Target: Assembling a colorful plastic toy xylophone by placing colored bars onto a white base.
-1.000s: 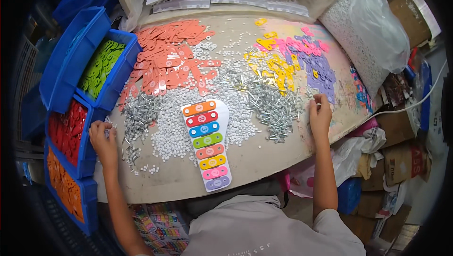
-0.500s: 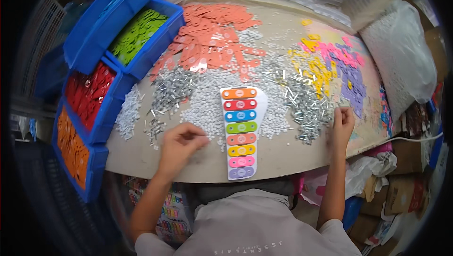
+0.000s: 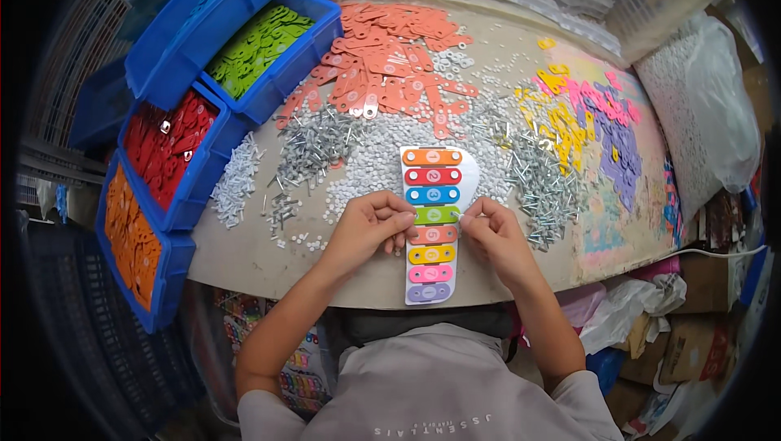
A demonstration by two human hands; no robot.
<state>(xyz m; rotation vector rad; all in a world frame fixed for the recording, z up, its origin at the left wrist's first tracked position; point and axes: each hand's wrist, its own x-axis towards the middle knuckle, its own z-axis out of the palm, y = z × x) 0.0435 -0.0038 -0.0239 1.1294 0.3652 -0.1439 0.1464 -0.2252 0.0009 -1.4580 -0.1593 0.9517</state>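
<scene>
A toy xylophone with a white base lies near the table's front edge, its coloured bars in a column. White round caps sit at the ends of the top orange, red and blue bars; the lower bars show small dark dots there. At the left end of the green bar, my left hand is closed, thumb and fingertips pinched; what they hold is hidden. My right hand is closed too, pinching a small pale piece at that bar's right end.
White caps and silver screws lie in heaps beyond the xylophone. Coral bars are piled farther back. Blue bins of green, red and orange bars stand left. Yellow, pink and purple bars lie right, beside a filled clear bag.
My right hand has come left from beside the screw heap to the green bar. My left hand has moved right to the same bar. The whole view has shifted slightly.
</scene>
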